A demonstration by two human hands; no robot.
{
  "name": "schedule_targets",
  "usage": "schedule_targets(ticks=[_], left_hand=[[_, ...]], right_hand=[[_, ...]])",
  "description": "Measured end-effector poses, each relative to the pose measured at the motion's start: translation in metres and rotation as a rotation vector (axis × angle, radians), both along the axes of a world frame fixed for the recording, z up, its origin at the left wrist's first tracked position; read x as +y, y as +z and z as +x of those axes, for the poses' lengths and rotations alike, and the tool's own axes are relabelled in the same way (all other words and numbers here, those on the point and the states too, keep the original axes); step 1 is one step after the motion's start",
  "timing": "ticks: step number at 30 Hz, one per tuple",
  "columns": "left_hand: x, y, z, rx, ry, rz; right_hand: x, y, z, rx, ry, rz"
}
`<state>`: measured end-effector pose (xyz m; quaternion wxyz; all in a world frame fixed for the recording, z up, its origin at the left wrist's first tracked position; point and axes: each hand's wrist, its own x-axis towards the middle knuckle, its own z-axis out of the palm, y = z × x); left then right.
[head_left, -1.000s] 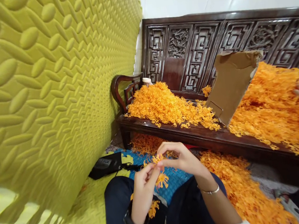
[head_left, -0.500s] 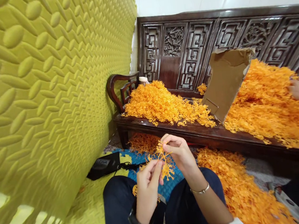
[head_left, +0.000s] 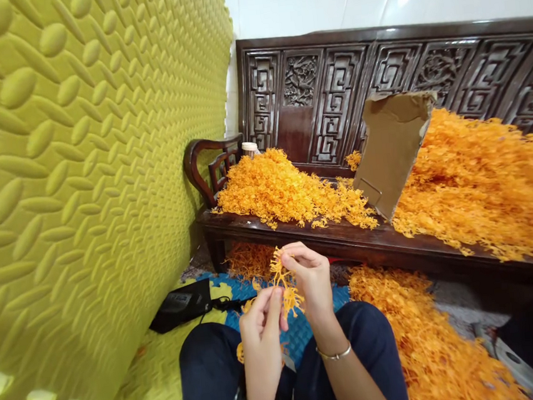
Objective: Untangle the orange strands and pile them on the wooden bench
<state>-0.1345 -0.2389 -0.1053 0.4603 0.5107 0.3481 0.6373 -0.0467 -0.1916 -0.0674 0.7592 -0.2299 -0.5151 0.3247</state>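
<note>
Above my knees, my left hand pinches an orange branched plastic piece between thumb and fingertips. My right hand is just up and to the right, its thumb and fingers closed on the upper part of the same thin-stemmed piece. Curly orange tips stick out above and below the fingers. Exactly how many pieces are in the fingers cannot be made out. Past my hands, a heap of similar orange pieces lies on the left part of a dark carved wooden bench.
A cardboard sheet stands on the bench, dividing the left heap from a larger orange pile. More orange pieces cover the floor at right. A yellow foam mat rises at left; a black pouch lies below it.
The view has shifted slightly, moving the bench a little left. Both my hands still grip the orange piece, slightly shifted. Another person's hand at the right pile has gone from view.
</note>
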Motion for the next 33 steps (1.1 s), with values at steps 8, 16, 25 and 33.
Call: schedule_targets(ticks=[8, 16, 25, 33], left_hand=[[-0.006, -0.004, -0.001, 0.014, -0.042, -0.024], [-0.006, -0.002, 0.007, 0.014, -0.076, -0.031], [-0.008, -0.029, -0.004, -0.020, -0.048, -0.186], [0.004, -0.018, -0.015, -0.078, 0.021, -0.118]], right_hand=[[-0.011, -0.016, 0.004, -0.189, -0.400, 0.288], [-0.011, -0.010, 0.000, -0.011, -0.311, 0.173], [0.035, 0.044, 0.059, 0.343, -0.372, 0.267], [0.191, 0.179, 0.092, -0.192, -0.449, 0.048]])
